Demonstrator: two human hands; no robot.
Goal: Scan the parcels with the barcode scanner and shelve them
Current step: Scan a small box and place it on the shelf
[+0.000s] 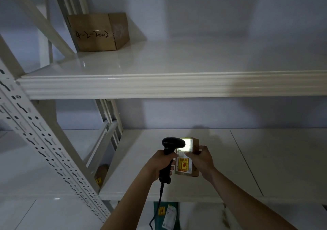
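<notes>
Dim room, glossy white shelf [159,86]

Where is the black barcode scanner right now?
In the head view, low and centre, the black handheld barcode scanner is gripped by the left hand above the lower shelf, aimed at the small brown cardboard parcel in the right hand.

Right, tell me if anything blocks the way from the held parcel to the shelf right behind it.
Nothing visible does. The small brown cardboard parcel in the right hand sits over bare white lower shelf.
</notes>
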